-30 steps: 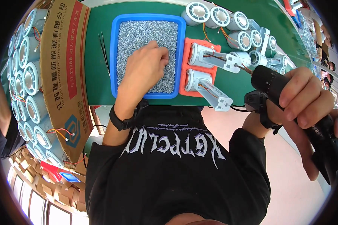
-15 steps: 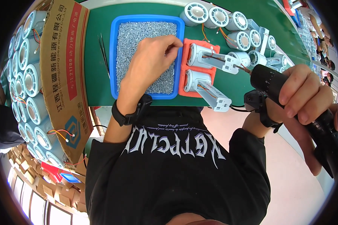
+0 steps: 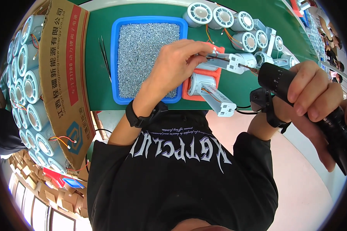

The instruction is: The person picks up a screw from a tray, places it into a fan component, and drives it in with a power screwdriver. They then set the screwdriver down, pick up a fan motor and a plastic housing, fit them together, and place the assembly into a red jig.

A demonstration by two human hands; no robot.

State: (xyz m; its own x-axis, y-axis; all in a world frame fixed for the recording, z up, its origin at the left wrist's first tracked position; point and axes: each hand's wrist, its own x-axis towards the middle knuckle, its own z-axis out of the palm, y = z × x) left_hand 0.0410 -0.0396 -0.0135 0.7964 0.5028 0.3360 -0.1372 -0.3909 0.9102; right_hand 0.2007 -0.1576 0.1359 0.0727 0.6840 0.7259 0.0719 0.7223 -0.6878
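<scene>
Observed at the bench: within the past second the left hand [image 3: 177, 61] has left the screws [image 3: 142, 54] in the blue tray [image 3: 114, 61], crossed its right rim and arrived at the upper bracket [image 3: 230, 62], over the end nearest its cylindrical housing. In my judgement, the work has thereby passed from collecting at the tray to handling at the assembly. Left thumb and forefinger are drawn close together; whether a screw sits between them, I cannot tell. The right hand [image 3: 316, 90] has barely shifted and is wrapped around a black power screwdriver [image 3: 275, 79], its bit directed at the bracket's far end plate; contact there cannot be confirmed. The upper bracket projects rightward from a red foam holder [image 3: 192, 97], its housing now partly covered by the left hand; the lower bracket [image 3: 219, 102] slants out toward the worker, untouched. Surface: green tabletop [image 3: 98, 88], with dark tweezers [image 3: 105, 57] lying left of the tray and a group of pale cylindrical units [image 3: 199, 13] toward the far right. A printed cardboard panel [image 3: 67, 69] borders the left side, with further cylindrical units [image 3: 31, 86] stacked beyond it. Room: pale floor [image 3: 297, 173], cartons [image 3: 65, 200] and bright windows [image 3: 38, 208] at lower left, other people along the right edge.
</scene>
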